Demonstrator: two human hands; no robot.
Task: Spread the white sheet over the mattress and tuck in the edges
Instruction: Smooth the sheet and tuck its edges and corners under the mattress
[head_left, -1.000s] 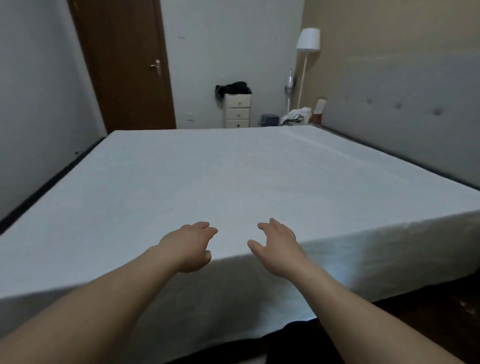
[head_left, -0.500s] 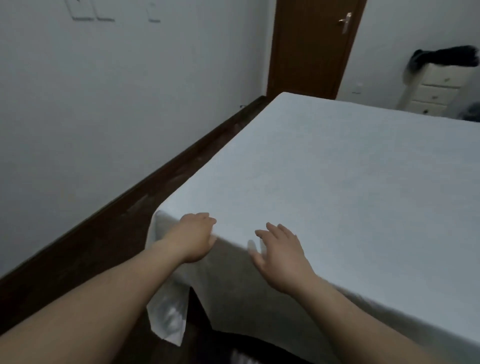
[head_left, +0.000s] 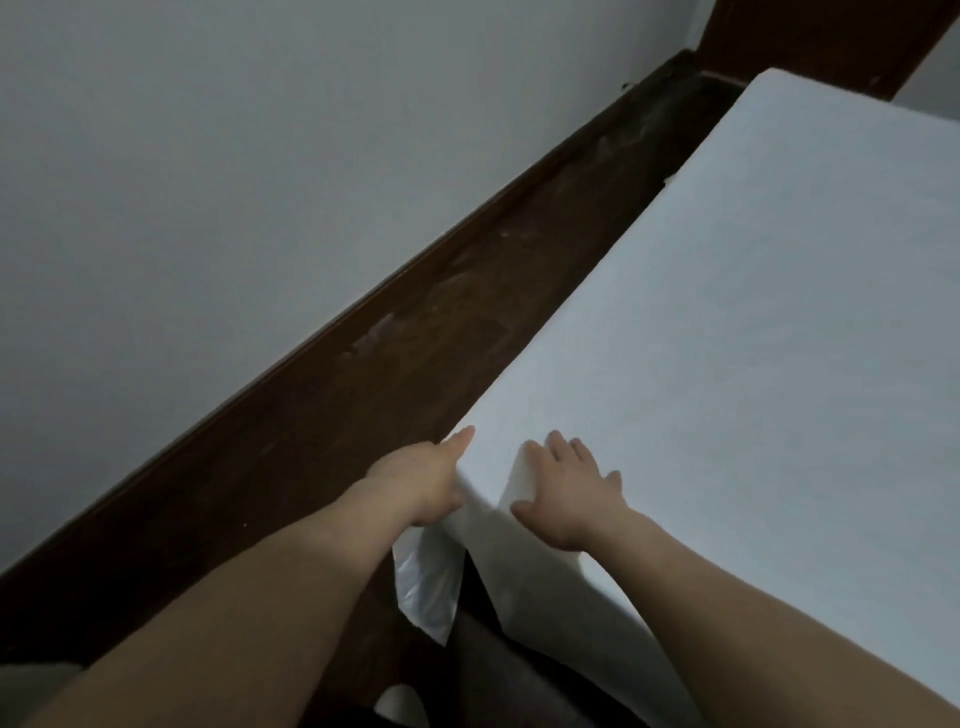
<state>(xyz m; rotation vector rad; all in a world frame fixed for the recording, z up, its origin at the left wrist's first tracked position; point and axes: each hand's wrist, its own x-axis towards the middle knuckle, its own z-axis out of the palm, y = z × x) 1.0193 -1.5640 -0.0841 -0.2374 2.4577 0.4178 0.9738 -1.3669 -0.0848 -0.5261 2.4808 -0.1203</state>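
The white sheet lies smooth over the mattress and fills the right half of the head view. Both hands are at its near left corner. My left hand is against the left side of the corner with a finger pointing along the edge; whether it holds cloth I cannot tell. My right hand lies flat with spread fingers on top of the corner, pressing the sheet down. A loose flap of the sheet hangs below the corner toward the floor.
A dark wooden floor strip runs between the bed and the pale wall on the left. A brown door stands at the far end. The gap beside the bed is narrow.
The view swung left and down from the bed's foot edge to its left corner. Both hands moved onto that corner, and the right hand flattened on the sheet.
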